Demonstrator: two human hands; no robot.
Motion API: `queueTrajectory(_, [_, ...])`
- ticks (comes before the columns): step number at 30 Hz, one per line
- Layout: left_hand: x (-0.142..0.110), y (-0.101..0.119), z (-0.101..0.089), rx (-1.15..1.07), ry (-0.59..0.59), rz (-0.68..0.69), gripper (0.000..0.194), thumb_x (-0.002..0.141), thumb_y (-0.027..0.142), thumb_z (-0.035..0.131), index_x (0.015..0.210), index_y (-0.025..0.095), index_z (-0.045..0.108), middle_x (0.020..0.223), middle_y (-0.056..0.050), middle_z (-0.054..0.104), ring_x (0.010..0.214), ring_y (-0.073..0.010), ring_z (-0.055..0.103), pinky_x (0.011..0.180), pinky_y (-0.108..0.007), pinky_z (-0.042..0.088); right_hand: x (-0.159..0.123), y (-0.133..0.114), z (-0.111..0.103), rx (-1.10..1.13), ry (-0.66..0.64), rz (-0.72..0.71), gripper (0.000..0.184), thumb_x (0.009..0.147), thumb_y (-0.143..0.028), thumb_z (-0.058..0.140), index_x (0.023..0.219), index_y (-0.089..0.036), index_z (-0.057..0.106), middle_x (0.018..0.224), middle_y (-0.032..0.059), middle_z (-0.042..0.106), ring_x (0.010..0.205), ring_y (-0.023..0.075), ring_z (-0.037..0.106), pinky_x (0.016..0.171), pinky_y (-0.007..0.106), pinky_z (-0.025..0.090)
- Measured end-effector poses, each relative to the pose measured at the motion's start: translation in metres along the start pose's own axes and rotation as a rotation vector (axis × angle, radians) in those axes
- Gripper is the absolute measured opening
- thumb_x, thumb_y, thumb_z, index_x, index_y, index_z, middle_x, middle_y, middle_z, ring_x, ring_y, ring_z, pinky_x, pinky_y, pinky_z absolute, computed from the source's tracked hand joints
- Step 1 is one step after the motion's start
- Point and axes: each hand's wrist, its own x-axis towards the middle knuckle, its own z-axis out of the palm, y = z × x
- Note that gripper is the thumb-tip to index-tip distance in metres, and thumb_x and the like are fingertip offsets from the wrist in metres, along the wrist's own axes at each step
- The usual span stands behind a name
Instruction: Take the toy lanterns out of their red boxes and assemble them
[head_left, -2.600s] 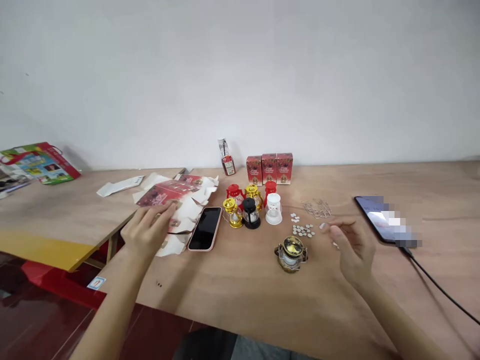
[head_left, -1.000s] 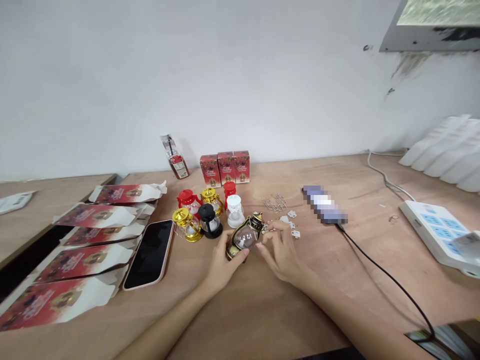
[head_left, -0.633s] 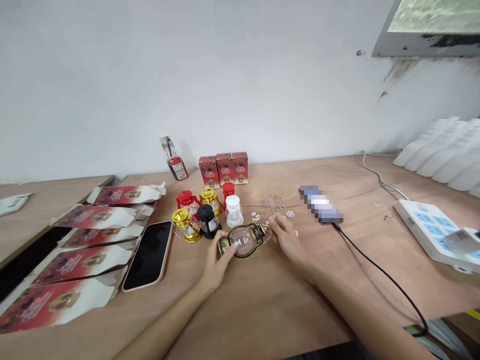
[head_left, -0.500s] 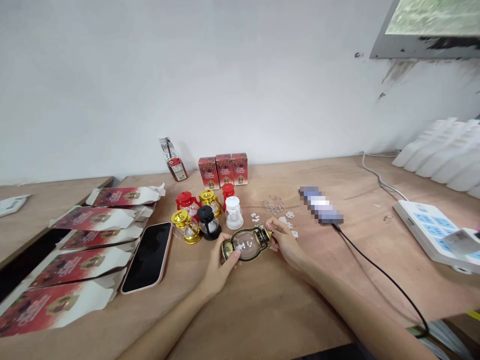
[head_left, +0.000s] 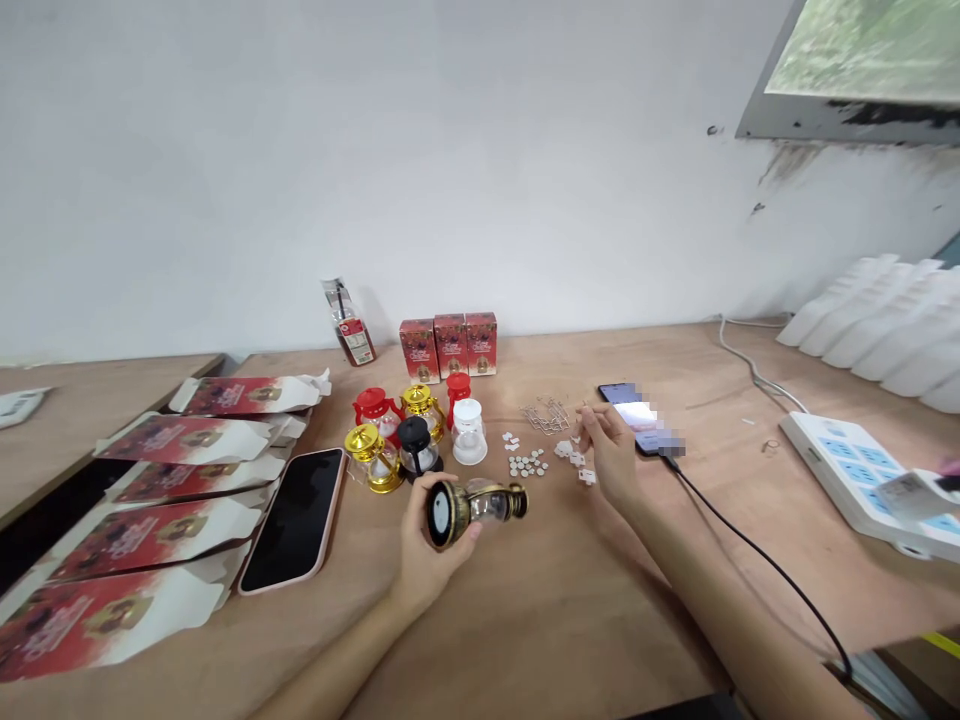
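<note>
My left hand (head_left: 429,560) is closed round a small bronze-coloured lantern (head_left: 487,502), tilted on its side with its dark round base facing me and its top pointing right. My right hand (head_left: 611,455) is above the table to the right, thumb and fingers pinched together; whatever is between them is too small to make out. Beneath and beside it lie small white pieces (head_left: 568,450), several round button cells (head_left: 528,464) and a heap of thin wire handles (head_left: 546,415). Small lanterns stand left of these: gold (head_left: 382,465), black (head_left: 417,448), red (head_left: 373,405) and white (head_left: 469,435).
Three red boxes (head_left: 450,347) and a bottle (head_left: 354,335) stand by the wall. A pink-cased phone (head_left: 295,520) lies beside open red cartons (head_left: 165,515). At right are a cabled phone (head_left: 637,415), a power strip (head_left: 851,465) and white stacked pieces (head_left: 874,320).
The bronze lantern, first standing on the table, is now in my left hand and has been turned base towards me. My right hand has left its top and moved right, near the white pieces.
</note>
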Motion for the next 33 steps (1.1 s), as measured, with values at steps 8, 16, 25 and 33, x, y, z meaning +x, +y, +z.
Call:
queueTrajectory(8, [0.003,0.000,-0.005,0.164,0.101,0.371,0.041,0.064,0.026,0.071,0.098,0.022,0.047,0.096,-0.007,0.059,0.090,-0.0220,0.059,0.077,-0.038,0.048,0.035,0.015,0.004,-0.673,-0.247,-0.195,0.021,0.085,-0.037,0.051,0.084,-0.018,0.061,0.085,0.0070,0.064,0.080,0.0192,0.061,0.072,0.032,0.047])
queueTrajectory(16, [0.005,-0.008,-0.005,0.428,-0.107,0.397,0.031,0.071,0.020,0.063,0.101,0.022,0.054,0.093,-0.005,0.070,0.085,-0.0213,0.064,0.076,-0.035,0.043,-0.040,-0.014,0.027,-0.468,-0.238,-0.556,0.013,0.088,-0.026,0.049,0.086,-0.020,0.060,0.086,0.0058,0.060,0.081,0.0188,0.059,0.072,0.033,0.048])
queueTrajectory(25, [0.004,-0.009,-0.007,0.531,-0.183,0.579,0.031,0.079,0.020,0.058,0.110,0.020,0.054,0.093,-0.007,0.069,0.088,-0.0211,0.062,0.076,-0.033,0.041,-0.076,-0.020,0.042,-0.245,-0.399,-0.744,0.005,0.085,-0.021,0.058,0.082,-0.021,0.062,0.074,0.0023,0.059,0.069,0.0149,0.055,0.064,0.030,0.047])
queueTrajectory(33, [0.005,-0.009,-0.005,0.573,-0.182,0.548,0.034,0.078,0.020,0.059,0.111,0.018,0.050,0.092,-0.007,0.068,0.086,-0.0205,0.062,0.075,-0.032,0.041,-0.073,-0.010,0.041,-0.267,-0.515,-0.603,0.009,0.091,-0.021,0.044,0.085,-0.020,0.051,0.079,0.0036,0.059,0.076,0.0152,0.055,0.070,0.029,0.046])
